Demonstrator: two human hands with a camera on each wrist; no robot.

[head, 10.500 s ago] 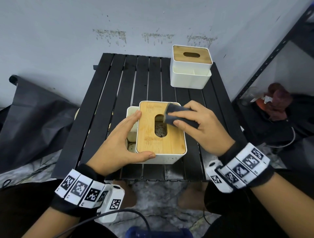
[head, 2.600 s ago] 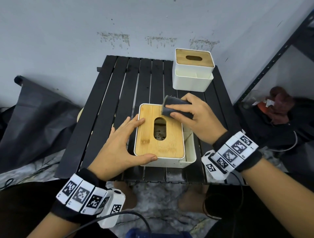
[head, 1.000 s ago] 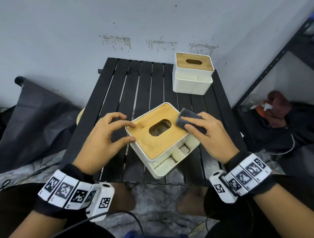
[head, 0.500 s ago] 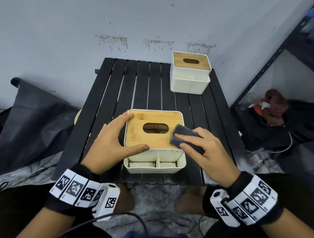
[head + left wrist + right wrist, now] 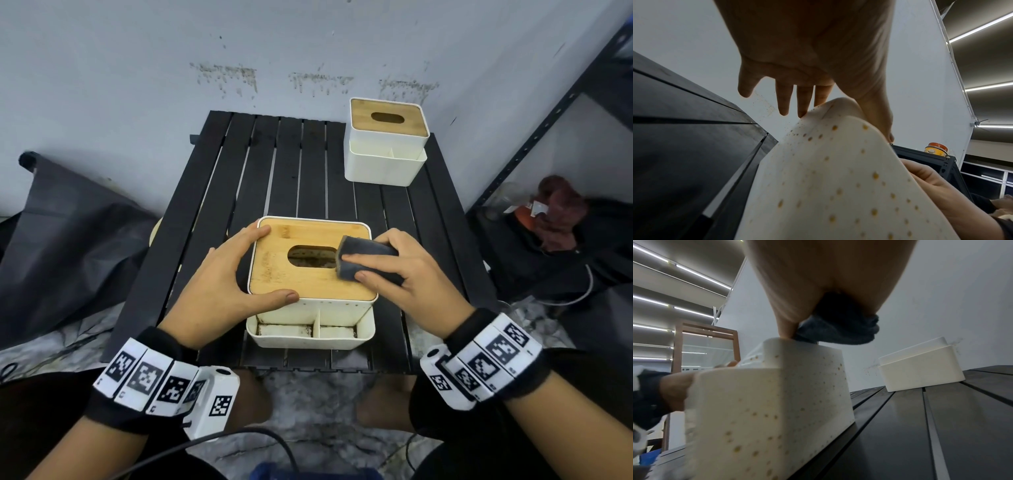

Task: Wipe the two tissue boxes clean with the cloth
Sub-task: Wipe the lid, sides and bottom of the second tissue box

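Observation:
The near tissue box is white with a bamboo lid and an oval slot, and sits at the table's front middle. Brown specks dot its white sides. My left hand holds its left end, thumb on the lid's front edge, fingers at the far corner. My right hand grips a folded dark grey cloth and presses it on the lid's right part beside the slot; the cloth shows under the palm. The second tissue box stands at the table's far right corner.
The black slatted table stands against a grey wall. A black metal shelf frame rises on the right, with dark bags and a cable on the floor beside it. A dark sheet lies left of the table.
The near box was turned so its compartment tray faces me. In the last half second my right hand slid the cloth up along the lid toward the slot; my left hand kept its hold.

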